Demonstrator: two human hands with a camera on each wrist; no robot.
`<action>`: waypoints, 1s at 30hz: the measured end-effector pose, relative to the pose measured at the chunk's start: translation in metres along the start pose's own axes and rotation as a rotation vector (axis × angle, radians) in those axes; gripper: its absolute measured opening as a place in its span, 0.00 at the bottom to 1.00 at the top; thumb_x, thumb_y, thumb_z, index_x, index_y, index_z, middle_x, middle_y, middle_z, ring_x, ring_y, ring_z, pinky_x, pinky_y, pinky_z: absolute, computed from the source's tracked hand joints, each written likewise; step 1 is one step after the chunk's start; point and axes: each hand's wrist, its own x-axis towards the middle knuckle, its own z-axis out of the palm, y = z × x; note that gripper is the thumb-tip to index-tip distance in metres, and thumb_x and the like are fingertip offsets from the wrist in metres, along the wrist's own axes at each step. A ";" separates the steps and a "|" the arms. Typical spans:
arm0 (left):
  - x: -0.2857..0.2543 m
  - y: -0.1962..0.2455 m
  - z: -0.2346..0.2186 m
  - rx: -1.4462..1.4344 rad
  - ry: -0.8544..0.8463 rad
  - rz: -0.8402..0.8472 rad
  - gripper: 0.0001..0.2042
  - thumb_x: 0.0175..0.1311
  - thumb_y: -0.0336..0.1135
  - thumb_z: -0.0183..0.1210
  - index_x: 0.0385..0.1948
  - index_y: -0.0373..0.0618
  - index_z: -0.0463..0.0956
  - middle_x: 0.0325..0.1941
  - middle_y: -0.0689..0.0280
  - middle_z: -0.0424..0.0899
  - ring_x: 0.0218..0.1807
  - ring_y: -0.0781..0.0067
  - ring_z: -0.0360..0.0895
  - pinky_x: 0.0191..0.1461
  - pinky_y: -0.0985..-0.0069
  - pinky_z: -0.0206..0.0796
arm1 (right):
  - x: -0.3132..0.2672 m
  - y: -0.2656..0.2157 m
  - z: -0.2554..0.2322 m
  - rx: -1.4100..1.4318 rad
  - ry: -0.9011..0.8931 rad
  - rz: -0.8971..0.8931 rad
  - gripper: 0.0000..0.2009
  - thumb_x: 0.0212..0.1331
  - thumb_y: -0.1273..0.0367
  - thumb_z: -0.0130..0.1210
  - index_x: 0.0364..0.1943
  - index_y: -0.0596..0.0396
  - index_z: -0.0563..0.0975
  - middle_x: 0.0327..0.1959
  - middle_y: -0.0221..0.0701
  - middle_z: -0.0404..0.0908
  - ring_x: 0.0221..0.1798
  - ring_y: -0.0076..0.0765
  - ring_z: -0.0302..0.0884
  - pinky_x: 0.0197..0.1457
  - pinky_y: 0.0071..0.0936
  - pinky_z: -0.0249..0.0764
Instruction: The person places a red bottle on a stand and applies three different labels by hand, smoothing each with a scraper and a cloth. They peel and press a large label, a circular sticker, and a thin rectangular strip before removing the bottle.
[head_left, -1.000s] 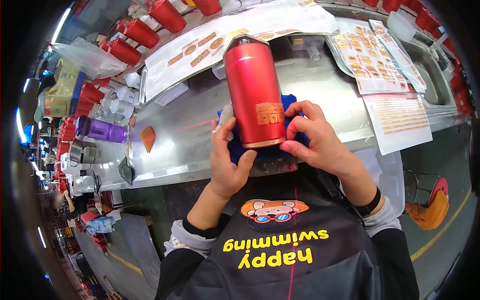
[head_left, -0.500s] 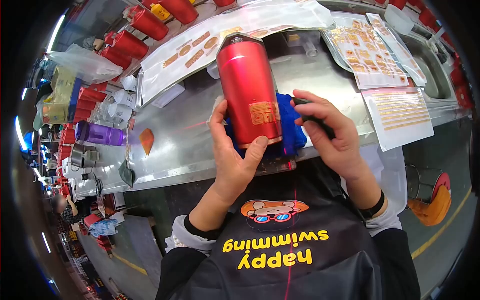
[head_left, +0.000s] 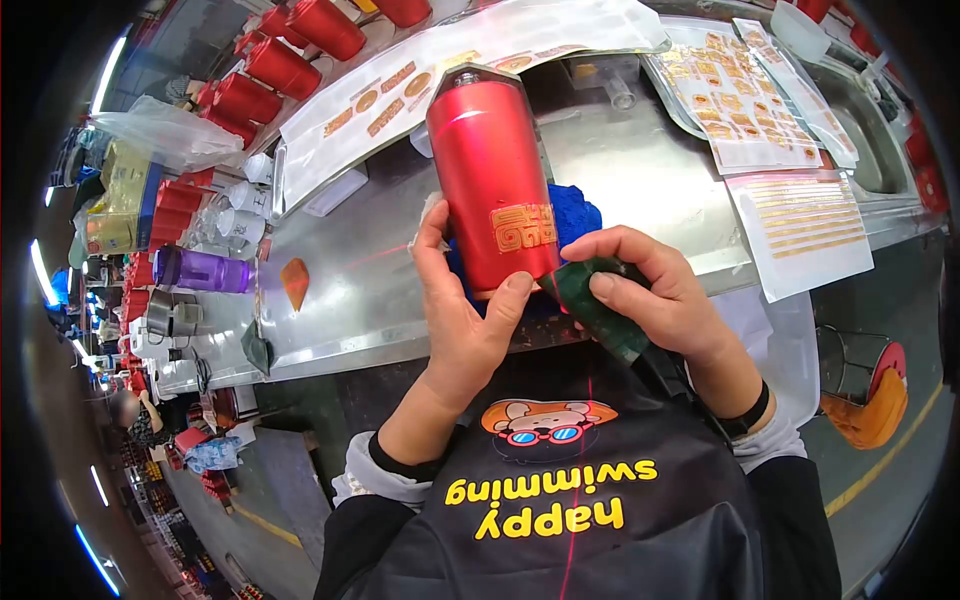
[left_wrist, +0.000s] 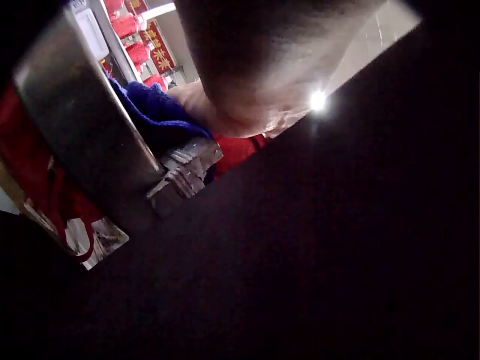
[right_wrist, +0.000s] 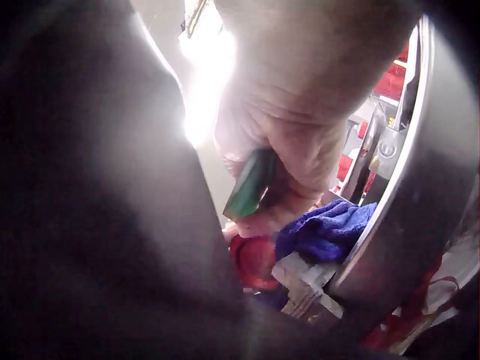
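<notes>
A red metallic bottle (head_left: pixel 487 160) with a gold square pattern near its lower end lies on a blue cloth (head_left: pixel 574 210) at the table's front edge. My left hand (head_left: pixel 462 310) holds its lower left side, thumb near the bottom rim and fingers round the side. Between thumb and fingers, my right hand (head_left: pixel 660 295) pinches a dark green scraper-like piece (head_left: pixel 600 310), whose tip is close to the bottle's bottom rim. The right wrist view shows the green piece (right_wrist: pixel 251 184) under that hand too.
Behind the bottle, a white sheet (head_left: pixel 330 110) carries gold stickers. More sticker sheets (head_left: pixel 800 225) lie at the right beside a sink (head_left: pixel 860 140). At the left are a purple bottle (head_left: pixel 205 270), an orange piece (head_left: pixel 293 283) and another dark green piece (head_left: pixel 257 347). Red bottles (head_left: pixel 285 70) stand behind.
My right hand let go of the bottle's side, appeared with the green piece, then brought it down and left to the bottle's bottom end. The bottle shifted slightly left.
</notes>
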 end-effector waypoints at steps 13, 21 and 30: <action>-0.002 0.005 0.001 -0.006 -0.009 -0.018 0.41 0.62 0.38 0.64 0.69 0.34 0.45 0.66 0.51 0.59 0.67 0.61 0.61 0.70 0.66 0.55 | 0.001 0.003 0.002 0.053 0.000 -0.011 0.14 0.67 0.75 0.49 0.56 0.60 0.73 0.43 0.32 0.81 0.40 0.23 0.81 0.45 0.23 0.80; -0.003 0.010 0.004 -0.165 -0.005 -0.060 0.41 0.63 0.39 0.64 0.69 0.34 0.45 0.66 0.51 0.58 0.67 0.61 0.60 0.69 0.67 0.56 | 0.000 0.005 -0.001 0.052 -0.006 0.004 0.14 0.68 0.74 0.48 0.57 0.59 0.72 0.43 0.32 0.81 0.40 0.24 0.81 0.44 0.23 0.80; -0.002 0.002 0.002 0.018 -0.044 0.042 0.41 0.63 0.34 0.62 0.70 0.35 0.42 0.66 0.51 0.57 0.68 0.63 0.60 0.64 0.71 0.67 | 0.001 0.004 0.002 0.059 -0.001 -0.040 0.14 0.68 0.74 0.49 0.56 0.60 0.73 0.44 0.32 0.81 0.41 0.23 0.81 0.44 0.23 0.80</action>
